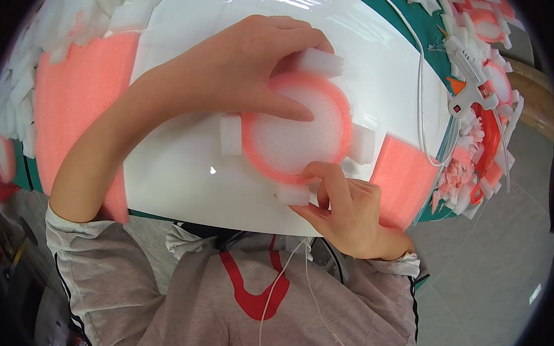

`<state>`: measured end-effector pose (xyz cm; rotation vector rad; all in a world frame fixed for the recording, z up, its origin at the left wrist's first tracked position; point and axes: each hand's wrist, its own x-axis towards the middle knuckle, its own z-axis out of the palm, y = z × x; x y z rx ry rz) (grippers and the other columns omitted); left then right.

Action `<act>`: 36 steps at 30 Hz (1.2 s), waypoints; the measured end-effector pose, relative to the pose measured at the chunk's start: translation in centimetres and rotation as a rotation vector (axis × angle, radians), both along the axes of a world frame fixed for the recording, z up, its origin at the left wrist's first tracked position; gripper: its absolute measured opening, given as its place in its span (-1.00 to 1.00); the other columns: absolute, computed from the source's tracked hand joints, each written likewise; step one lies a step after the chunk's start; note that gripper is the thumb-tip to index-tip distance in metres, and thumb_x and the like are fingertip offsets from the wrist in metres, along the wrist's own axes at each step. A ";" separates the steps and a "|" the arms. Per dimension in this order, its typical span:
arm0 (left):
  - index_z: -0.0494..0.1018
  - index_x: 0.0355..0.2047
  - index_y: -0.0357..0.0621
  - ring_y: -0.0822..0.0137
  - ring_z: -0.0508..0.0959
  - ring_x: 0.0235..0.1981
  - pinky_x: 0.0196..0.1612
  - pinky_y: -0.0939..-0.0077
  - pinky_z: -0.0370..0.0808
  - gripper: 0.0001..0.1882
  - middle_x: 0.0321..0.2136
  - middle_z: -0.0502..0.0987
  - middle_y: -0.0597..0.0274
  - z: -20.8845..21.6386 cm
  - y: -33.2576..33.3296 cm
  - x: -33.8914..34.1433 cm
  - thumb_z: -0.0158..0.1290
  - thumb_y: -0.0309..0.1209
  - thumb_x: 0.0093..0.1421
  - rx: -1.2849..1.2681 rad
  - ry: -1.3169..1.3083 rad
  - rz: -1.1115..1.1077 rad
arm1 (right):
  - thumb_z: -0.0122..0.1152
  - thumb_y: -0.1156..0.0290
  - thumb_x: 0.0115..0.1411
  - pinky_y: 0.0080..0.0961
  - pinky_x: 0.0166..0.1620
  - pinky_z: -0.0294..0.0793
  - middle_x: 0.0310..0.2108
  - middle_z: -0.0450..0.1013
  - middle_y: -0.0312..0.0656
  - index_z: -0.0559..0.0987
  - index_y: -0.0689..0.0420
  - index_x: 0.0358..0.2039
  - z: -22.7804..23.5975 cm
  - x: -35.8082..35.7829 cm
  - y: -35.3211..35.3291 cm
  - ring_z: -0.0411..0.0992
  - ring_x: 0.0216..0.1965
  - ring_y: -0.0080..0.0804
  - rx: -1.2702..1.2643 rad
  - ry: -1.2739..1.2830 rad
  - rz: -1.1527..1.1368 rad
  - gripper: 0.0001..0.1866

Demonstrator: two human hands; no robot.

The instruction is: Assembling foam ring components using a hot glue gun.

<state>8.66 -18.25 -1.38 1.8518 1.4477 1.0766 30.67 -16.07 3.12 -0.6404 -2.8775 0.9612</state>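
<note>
A round foam piece [294, 143] with a white middle and a pink rim lies on the white board. White foam blocks stick out around its rim: a far block [319, 62], a left block [231, 136], a right block [362, 144] and a near block [293, 194]. My left hand [251, 67] curls over the far side, its thumb on the white middle and its fingers behind the far block. At the near edge, my right hand [349, 213] pinches the rim and the near block between finger and thumb.
A pink foam sheet [85, 96] lies at left, with white foam pieces [111, 8] piled behind it. Another pink sheet [403, 178] is at right. Beyond it, a white glue gun [475, 98] with a cable [420, 80] rests by pink and white foam scraps [459, 175].
</note>
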 end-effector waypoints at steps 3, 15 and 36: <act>0.32 -0.23 -0.21 0.36 0.38 -0.47 -0.41 0.60 0.39 -0.48 -0.40 0.35 0.22 -0.1 -0.1 0.0 0.20 -0.42 -0.28 0.006 -0.006 0.011 | 0.39 0.38 -0.32 -0.67 -0.74 0.07 -0.85 0.15 -0.38 0.40 0.12 -0.40 0.1 0.0 0.0 0.15 -0.83 -0.61 0.008 0.002 0.000 -0.57; 0.33 -0.24 -0.21 0.35 0.38 -0.42 -0.38 0.60 0.40 -0.49 -0.37 0.35 0.22 0.4 -0.1 0.0 0.20 -0.43 -0.28 -0.041 -0.005 -0.021 | 0.33 0.30 -0.22 -0.61 -0.71 0.20 -0.79 0.25 -0.33 0.40 0.13 -0.30 1.6 0.4 0.5 0.26 -0.79 -0.51 -0.037 -0.124 0.055 -0.56; 0.34 -0.24 -0.17 0.38 0.36 -0.47 -0.43 0.62 0.37 -0.50 -0.42 0.32 0.25 0.4 -0.1 0.1 0.20 -0.46 -0.28 -0.074 -0.022 0.004 | 0.01 0.55 -0.02 -0.47 -0.42 0.36 -0.54 0.36 -0.01 0.31 0.27 -0.34 2.9 1.4 4.4 0.35 -0.52 -0.31 -0.036 0.892 -0.225 -0.81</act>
